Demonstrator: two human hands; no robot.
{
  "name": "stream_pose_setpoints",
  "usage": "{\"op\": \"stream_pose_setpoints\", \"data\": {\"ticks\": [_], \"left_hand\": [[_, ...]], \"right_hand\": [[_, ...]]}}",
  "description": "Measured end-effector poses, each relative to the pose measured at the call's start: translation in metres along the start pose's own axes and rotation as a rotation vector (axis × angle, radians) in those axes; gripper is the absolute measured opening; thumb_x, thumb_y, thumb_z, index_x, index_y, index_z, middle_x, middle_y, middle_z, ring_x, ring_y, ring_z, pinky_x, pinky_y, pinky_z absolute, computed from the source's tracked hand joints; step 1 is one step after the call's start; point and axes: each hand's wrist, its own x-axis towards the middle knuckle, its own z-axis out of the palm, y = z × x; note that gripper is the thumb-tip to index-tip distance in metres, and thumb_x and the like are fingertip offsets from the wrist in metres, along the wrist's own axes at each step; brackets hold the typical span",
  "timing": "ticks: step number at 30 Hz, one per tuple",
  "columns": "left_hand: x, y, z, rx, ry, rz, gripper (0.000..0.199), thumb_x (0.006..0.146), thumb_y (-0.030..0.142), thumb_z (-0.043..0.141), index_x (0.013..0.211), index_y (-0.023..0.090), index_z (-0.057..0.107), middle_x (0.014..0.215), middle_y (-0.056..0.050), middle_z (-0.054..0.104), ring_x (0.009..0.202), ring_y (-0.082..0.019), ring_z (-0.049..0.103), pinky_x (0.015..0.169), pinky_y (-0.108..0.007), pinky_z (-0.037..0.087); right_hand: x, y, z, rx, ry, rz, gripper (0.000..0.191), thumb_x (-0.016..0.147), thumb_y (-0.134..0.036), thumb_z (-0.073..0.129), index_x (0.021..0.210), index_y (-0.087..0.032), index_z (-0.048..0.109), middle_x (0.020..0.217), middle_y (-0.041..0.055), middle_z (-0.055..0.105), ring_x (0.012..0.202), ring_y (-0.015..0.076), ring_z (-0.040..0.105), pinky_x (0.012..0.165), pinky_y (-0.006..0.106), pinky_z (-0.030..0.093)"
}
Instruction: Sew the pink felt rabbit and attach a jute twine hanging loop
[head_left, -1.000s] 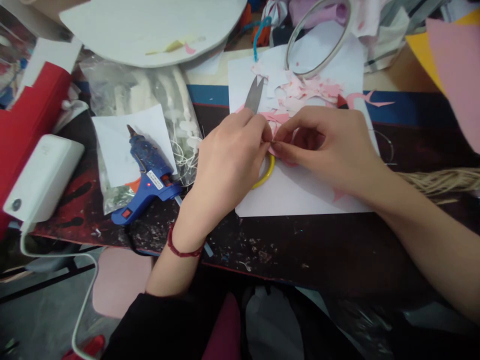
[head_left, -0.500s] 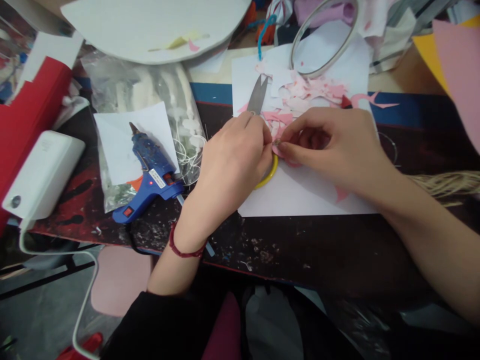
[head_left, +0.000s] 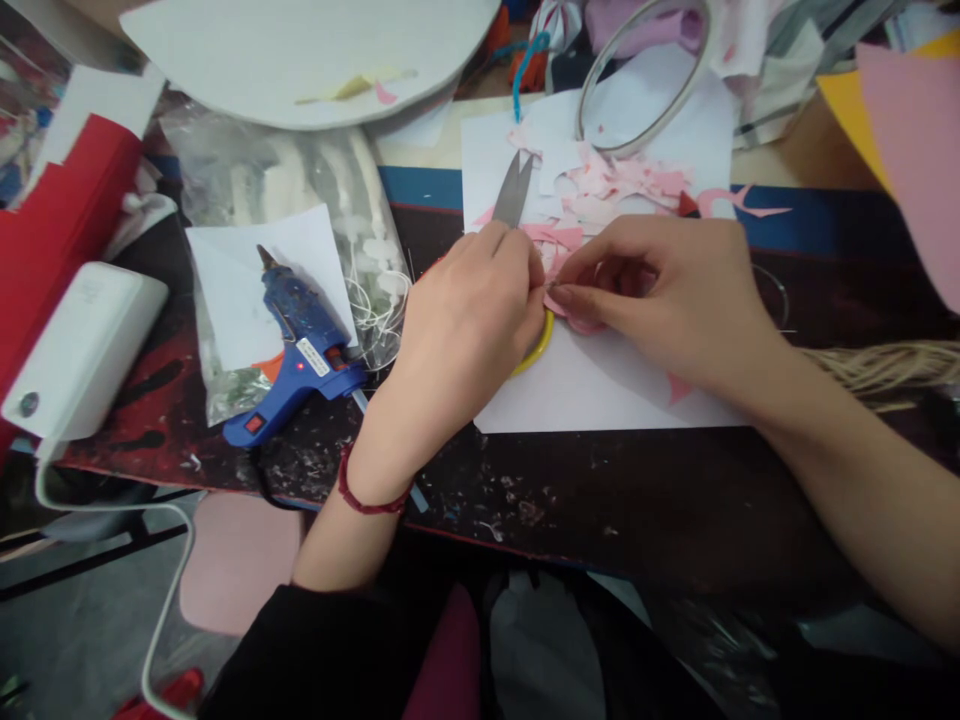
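My right hand (head_left: 667,290) is closed in a pinch on a small pink piece (head_left: 583,326), part of which shows below its fingertips. My left hand (head_left: 472,300) is closed too, its thumb and forefinger meeting the right fingertips at the edge of that piece. Scissors (head_left: 514,192) are partly hidden by my left hand: slightly parted blades stick out beyond the knuckles, and a yellow handle shows beneath the fingers. Whether the left hand also touches the scissors, I cannot tell. Under both hands lies a white sheet (head_left: 570,400), with pink scraps (head_left: 619,180) heaped behind them.
On the left, a blue glue gun (head_left: 300,350) with a lit red light rests on white paper over a clear plastic bag (head_left: 375,210). A white power bank (head_left: 86,345) trails a cable over the table edge. Behind stand a ring (head_left: 701,75) and a large white board (head_left: 315,50).
The view has shifted very slightly. Both hands keep nearly the same pose at the pink piece, with only a tiny movement at the fingertips.
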Motion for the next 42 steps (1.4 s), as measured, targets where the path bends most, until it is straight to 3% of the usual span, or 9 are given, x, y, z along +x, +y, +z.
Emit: {"op": "stream_pose_setpoints", "data": {"ticks": [5, 11, 15, 18, 24, 32, 37, 42], "left_hand": [[-0.0026, -0.0014, 0.0021, -0.028, 0.064, 0.002, 0.009, 0.095, 0.019, 0.057, 0.088, 0.023, 0.051, 0.097, -0.007, 0.066, 0.096, -0.025, 0.064, 0.081, -0.037, 0.050], [-0.0021, -0.0010, 0.0000, -0.072, 0.048, -0.022, 0.011, 0.096, 0.019, 0.055, 0.087, 0.024, 0.050, 0.097, -0.007, 0.065, 0.098, -0.025, 0.065, 0.083, -0.037, 0.049], [-0.0021, -0.0021, 0.0005, -0.059, 0.042, -0.008, 0.008, 0.096, 0.021, 0.054, 0.089, 0.024, 0.052, 0.099, -0.008, 0.066, 0.097, -0.026, 0.064, 0.083, -0.038, 0.050], [-0.0026, -0.0030, 0.0016, -0.043, 0.043, 0.012, 0.007, 0.096, 0.021, 0.051, 0.090, 0.025, 0.053, 0.100, -0.008, 0.066, 0.095, -0.026, 0.064, 0.081, -0.040, 0.050], [-0.0039, -0.0030, 0.0018, -0.040, 0.068, 0.042, 0.008, 0.098, 0.022, 0.052, 0.090, 0.025, 0.053, 0.096, -0.006, 0.066, 0.096, -0.024, 0.063, 0.082, -0.036, 0.050], [-0.0050, -0.0049, 0.0025, 0.016, 0.082, 0.092, 0.009, 0.099, 0.022, 0.051, 0.090, 0.022, 0.053, 0.091, -0.007, 0.064, 0.095, -0.026, 0.061, 0.081, -0.038, 0.049], [-0.0058, -0.0062, 0.0034, 0.015, 0.119, 0.124, 0.007, 0.097, 0.019, 0.053, 0.091, 0.022, 0.053, 0.092, -0.007, 0.065, 0.093, -0.025, 0.061, 0.079, -0.038, 0.050], [-0.0043, -0.0041, 0.0024, 0.049, 0.050, 0.069, 0.005, 0.096, 0.017, 0.054, 0.093, 0.021, 0.055, 0.095, -0.008, 0.065, 0.097, -0.028, 0.062, 0.082, -0.040, 0.050]], "right_hand": [[-0.0004, -0.0025, 0.0003, 0.033, 0.012, 0.037, 0.004, 0.082, -0.030, 0.078, 0.080, -0.026, 0.077, 0.064, -0.0016, 0.070, 0.057, 0.0174, 0.061, 0.059, 0.034, 0.047], [0.0000, -0.0045, -0.0052, 0.168, -0.017, 0.100, 0.009, 0.089, -0.031, 0.070, 0.084, -0.026, 0.076, 0.069, 0.0011, 0.073, 0.063, 0.0192, 0.068, 0.063, 0.035, 0.053], [0.0004, -0.0022, -0.0054, 0.077, -0.033, 0.020, 0.012, 0.079, -0.031, 0.080, 0.090, -0.028, 0.077, 0.075, -0.0008, 0.073, 0.065, 0.0184, 0.065, 0.059, 0.034, 0.048], [0.0008, -0.0019, -0.0022, -0.022, -0.017, -0.048, 0.009, 0.080, -0.031, 0.080, 0.088, -0.030, 0.076, 0.077, -0.0015, 0.071, 0.067, 0.0182, 0.062, 0.065, 0.036, 0.047], [0.0008, -0.0043, -0.0007, -0.050, -0.006, -0.053, 0.005, 0.085, -0.032, 0.076, 0.083, -0.029, 0.074, 0.073, -0.0004, 0.070, 0.065, 0.0193, 0.062, 0.065, 0.037, 0.046], [0.0004, -0.0018, -0.0033, 0.061, 0.013, 0.047, 0.016, 0.089, -0.038, 0.072, 0.081, -0.025, 0.077, 0.068, 0.0020, 0.072, 0.061, 0.0200, 0.068, 0.060, 0.035, 0.052], [0.0011, -0.0003, -0.0031, 0.018, 0.006, -0.026, 0.016, 0.082, -0.041, 0.080, 0.087, -0.026, 0.077, 0.074, 0.0012, 0.072, 0.062, 0.0180, 0.064, 0.056, 0.033, 0.047], [0.0011, -0.0018, -0.0009, -0.074, -0.021, -0.106, 0.011, 0.084, -0.035, 0.078, 0.089, -0.027, 0.075, 0.078, 0.0019, 0.072, 0.066, 0.0190, 0.063, 0.064, 0.037, 0.047]]}}
